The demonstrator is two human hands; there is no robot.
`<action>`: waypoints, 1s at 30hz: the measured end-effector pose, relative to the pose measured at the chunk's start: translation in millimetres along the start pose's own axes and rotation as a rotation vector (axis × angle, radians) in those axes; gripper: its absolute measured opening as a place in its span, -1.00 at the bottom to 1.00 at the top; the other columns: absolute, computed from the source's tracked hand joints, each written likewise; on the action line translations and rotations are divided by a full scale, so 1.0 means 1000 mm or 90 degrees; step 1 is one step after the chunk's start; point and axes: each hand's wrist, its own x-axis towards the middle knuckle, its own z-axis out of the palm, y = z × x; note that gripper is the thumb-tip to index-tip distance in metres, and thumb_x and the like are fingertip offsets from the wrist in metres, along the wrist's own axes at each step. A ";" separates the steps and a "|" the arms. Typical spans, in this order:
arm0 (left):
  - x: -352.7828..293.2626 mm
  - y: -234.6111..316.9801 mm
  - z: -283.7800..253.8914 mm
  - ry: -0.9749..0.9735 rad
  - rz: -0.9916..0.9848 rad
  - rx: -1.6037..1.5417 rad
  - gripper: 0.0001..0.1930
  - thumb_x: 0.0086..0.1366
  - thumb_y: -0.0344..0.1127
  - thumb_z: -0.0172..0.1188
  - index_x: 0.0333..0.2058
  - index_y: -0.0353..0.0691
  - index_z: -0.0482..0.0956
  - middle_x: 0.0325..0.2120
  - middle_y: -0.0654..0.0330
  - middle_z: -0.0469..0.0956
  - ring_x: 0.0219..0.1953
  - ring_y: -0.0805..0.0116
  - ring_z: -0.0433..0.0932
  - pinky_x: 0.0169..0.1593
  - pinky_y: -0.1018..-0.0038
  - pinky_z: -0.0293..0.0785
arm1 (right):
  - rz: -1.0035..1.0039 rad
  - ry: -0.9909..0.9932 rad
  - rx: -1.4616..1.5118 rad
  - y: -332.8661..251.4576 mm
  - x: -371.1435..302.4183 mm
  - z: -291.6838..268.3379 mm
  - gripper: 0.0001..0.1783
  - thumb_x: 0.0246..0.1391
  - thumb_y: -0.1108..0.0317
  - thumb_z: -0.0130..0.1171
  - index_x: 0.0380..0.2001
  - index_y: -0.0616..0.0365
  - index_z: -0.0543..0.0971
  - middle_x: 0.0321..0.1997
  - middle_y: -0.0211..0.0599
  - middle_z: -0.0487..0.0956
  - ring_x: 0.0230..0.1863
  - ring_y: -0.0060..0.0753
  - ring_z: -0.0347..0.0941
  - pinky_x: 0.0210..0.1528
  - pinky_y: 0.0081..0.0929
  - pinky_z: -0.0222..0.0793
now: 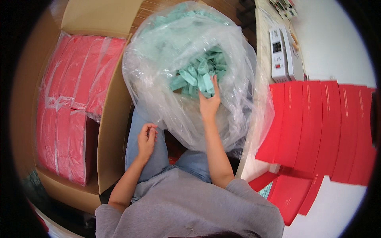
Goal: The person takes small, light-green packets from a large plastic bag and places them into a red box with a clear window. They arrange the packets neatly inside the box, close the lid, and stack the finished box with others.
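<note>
A large clear plastic bag (158,75) bulges in front of me, full of small pale-green packets (194,73) that show through its open mouth. Reaching into that mouth, my right hand (209,101) has its thumb and fingers on either side of a pale-green packet (205,83) at the near edge of the heap. My left hand (147,139) hovers over my left thigh beside the bag's lower edge. Its fingers are loosely curled in, with nothing visible in them.
At my left stands an open cardboard box (109,135) holding plastic-wrapped red stacks (75,79). A table on the right carries overlapping rows of flat red folders or boxes (313,123). Beyond them sits a white device (281,55) with a dark panel. Wooden floor (149,10) shows behind the bag.
</note>
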 end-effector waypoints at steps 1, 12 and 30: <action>-0.004 0.008 0.002 0.001 0.012 0.013 -0.86 0.38 -0.36 -0.01 -0.18 -0.23 0.48 -0.51 0.32 0.45 -0.50 0.62 0.38 -0.43 0.65 0.38 | 0.014 0.017 0.027 -0.001 -0.018 -0.003 -0.29 -0.24 0.64 0.22 0.13 0.17 0.43 0.33 -0.08 0.27 0.32 -0.01 0.19 0.31 -0.24 0.09; 0.050 0.070 0.099 -0.254 -0.175 -0.312 -0.36 0.36 0.05 0.00 0.24 -0.27 0.14 0.13 0.13 0.33 0.14 0.30 0.33 0.20 0.37 0.21 | -0.025 -0.080 0.072 -0.026 -0.095 -0.034 -0.21 -0.21 0.62 0.23 0.22 0.13 0.33 0.38 -0.14 0.18 0.35 -0.06 0.13 0.34 -0.24 0.06; 0.082 0.076 0.113 -0.101 0.119 0.118 -0.24 0.16 -0.03 0.32 0.11 -0.43 0.15 0.07 -0.04 0.29 0.07 0.22 0.33 0.14 0.32 0.24 | 0.379 0.085 0.285 0.012 -0.069 -0.062 -0.39 0.11 0.14 0.19 0.07 0.40 0.34 -0.13 -0.21 0.54 -0.16 -0.36 0.48 -0.06 -0.47 0.37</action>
